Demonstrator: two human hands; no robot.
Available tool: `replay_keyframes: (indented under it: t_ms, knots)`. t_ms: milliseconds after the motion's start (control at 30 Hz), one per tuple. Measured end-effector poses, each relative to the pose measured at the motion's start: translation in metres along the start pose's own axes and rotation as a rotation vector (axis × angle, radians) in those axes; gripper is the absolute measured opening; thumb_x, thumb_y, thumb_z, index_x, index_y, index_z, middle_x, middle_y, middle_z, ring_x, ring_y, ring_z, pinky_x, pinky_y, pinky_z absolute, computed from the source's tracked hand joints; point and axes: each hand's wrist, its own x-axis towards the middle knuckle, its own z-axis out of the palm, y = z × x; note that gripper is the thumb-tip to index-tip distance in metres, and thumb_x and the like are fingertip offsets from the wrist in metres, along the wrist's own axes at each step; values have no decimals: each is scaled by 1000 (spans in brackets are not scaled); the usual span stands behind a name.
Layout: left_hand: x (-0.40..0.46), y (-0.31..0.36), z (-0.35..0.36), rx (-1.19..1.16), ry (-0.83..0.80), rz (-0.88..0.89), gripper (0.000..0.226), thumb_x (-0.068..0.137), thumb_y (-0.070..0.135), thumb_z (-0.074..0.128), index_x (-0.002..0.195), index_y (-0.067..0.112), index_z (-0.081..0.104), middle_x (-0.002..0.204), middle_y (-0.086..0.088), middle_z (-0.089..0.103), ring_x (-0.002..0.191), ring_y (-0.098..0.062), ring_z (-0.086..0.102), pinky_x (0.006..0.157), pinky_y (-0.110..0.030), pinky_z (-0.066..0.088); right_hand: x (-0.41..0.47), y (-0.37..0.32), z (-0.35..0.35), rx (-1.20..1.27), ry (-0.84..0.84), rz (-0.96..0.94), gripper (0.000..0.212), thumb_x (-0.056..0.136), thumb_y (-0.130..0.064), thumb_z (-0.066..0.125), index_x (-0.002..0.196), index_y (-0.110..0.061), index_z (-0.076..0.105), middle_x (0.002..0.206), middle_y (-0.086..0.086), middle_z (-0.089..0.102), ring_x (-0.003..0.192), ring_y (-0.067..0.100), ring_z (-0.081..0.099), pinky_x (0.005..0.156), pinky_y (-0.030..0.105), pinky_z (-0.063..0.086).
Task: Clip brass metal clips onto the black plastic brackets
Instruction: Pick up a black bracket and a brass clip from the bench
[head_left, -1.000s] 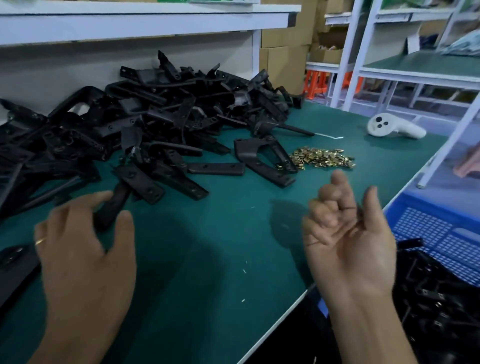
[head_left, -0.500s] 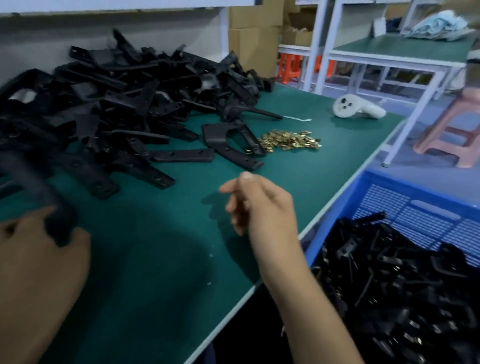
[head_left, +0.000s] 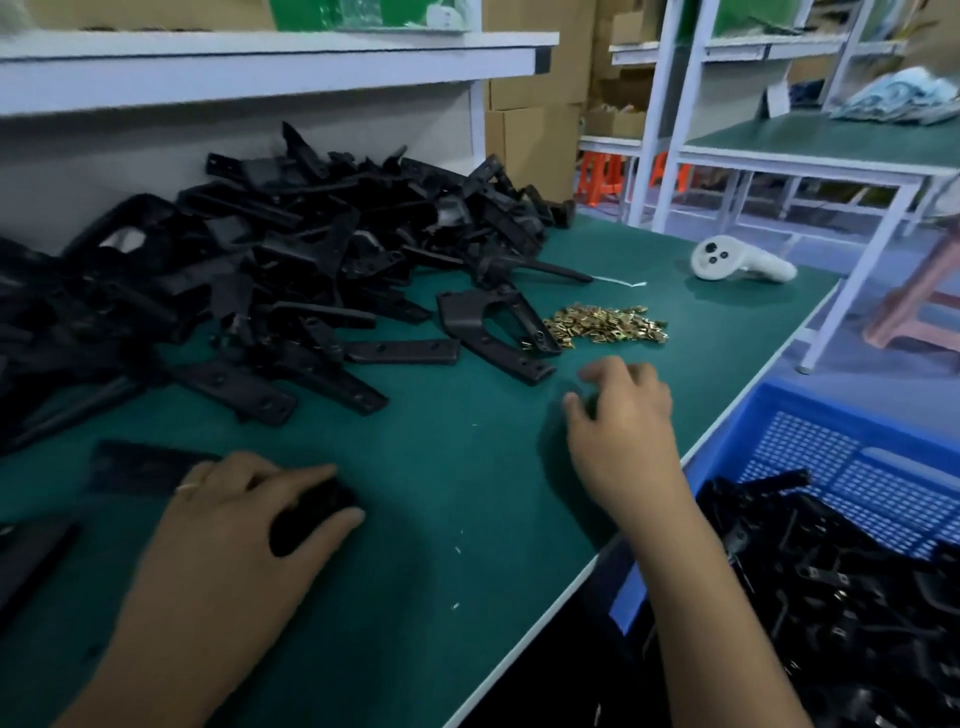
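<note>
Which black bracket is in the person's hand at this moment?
The blurred bracket at the near left, gripped by the left hand; the rest lie untouched on the table.

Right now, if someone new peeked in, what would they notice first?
Probably the big heap of black brackets across the back left of the green table. Next, the small shiny pile of brass clips just beyond the right hand. Then the blue crate to the right of the table, with more black parts inside.
</note>
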Motion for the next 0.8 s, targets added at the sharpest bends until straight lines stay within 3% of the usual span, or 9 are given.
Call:
replay_keyframes:
  t_ms: [33, 167, 267, 333, 367, 433, 533, 667, 800]
  knots:
    - [-3, 6, 0, -69, -114, 24, 53, 82, 76, 64, 118, 39, 75, 97, 20, 52, 97, -10, 50, 86, -28, 47, 11, 7, 0, -78, 20, 12, 33, 100, -20, 58, 130, -8, 56, 130, 18, 49, 120, 37, 41, 104, 41, 31]
    - [0, 7, -8, -307, -177, 32, 50, 82, 62, 57, 131, 50, 62, 118, 27, 53, 108, 0, 55, 83, -7, 41, 54, 22, 1, -309, -24, -44, 43, 100, -15, 48, 143, -13, 49, 141, 22, 46, 121, 42, 39, 101, 47, 34]
    - [-6, 12, -5, -471, -87, 140, 39, 97, 24, 54, 131, 36, 67, 112, 20, 62, 93, -7, 64, 76, -10, 44, 72, 23, 3, -367, -102, -138, 47, 103, -20, 45, 149, -25, 49, 147, 14, 45, 127, 40, 36, 105, 50, 36]
    - [-6, 9, -1, -332, -8, 182, 42, 97, 6, 56, 129, 30, 69, 111, 23, 60, 93, -5, 62, 80, -13, 44, 75, 22, 5, -374, -99, -175, 40, 104, -24, 45, 142, -21, 59, 141, 12, 48, 125, 38, 37, 104, 49, 39]
    - [-4, 7, 2, -233, 35, 169, 39, 98, 6, 59, 130, 28, 69, 116, 23, 59, 99, -5, 59, 86, -17, 45, 75, 22, 6, -361, -83, -186, 36, 104, -25, 47, 135, -19, 64, 136, 11, 50, 121, 36, 39, 100, 47, 40]
    - [1, 5, 4, -38, 75, 142, 36, 98, 26, 59, 133, 30, 68, 124, 15, 59, 110, -14, 52, 93, -33, 44, 71, 22, 6, -320, -51, -202, 24, 102, -24, 52, 119, -17, 68, 122, 8, 52, 114, 32, 41, 89, 44, 43]
    - [1, 1, 3, 2, -27, 63, 51, 92, 51, 40, 132, 39, 68, 110, 21, 61, 105, -13, 50, 86, -39, 39, 67, 19, 5, -254, -46, -215, 10, 100, -19, 57, 104, -18, 66, 105, 4, 51, 107, 28, 46, 76, 39, 44]
    - [-1, -2, 4, -2, -56, 45, 46, 96, 60, 41, 132, 46, 66, 101, 25, 54, 94, -9, 48, 84, -36, 37, 67, 15, -3, -119, -78, -162, 13, 96, -6, 63, 107, -10, 69, 104, 8, 58, 97, 29, 57, 88, 37, 48]
    - [0, -2, 7, -8, -79, 50, 46, 100, 57, 40, 135, 40, 66, 117, 17, 53, 95, -11, 46, 87, -37, 44, 42, 3, -12, 2, -110, -112, 16, 91, -2, 68, 102, -13, 71, 96, 3, 70, 93, 19, 65, 91, 31, 51]
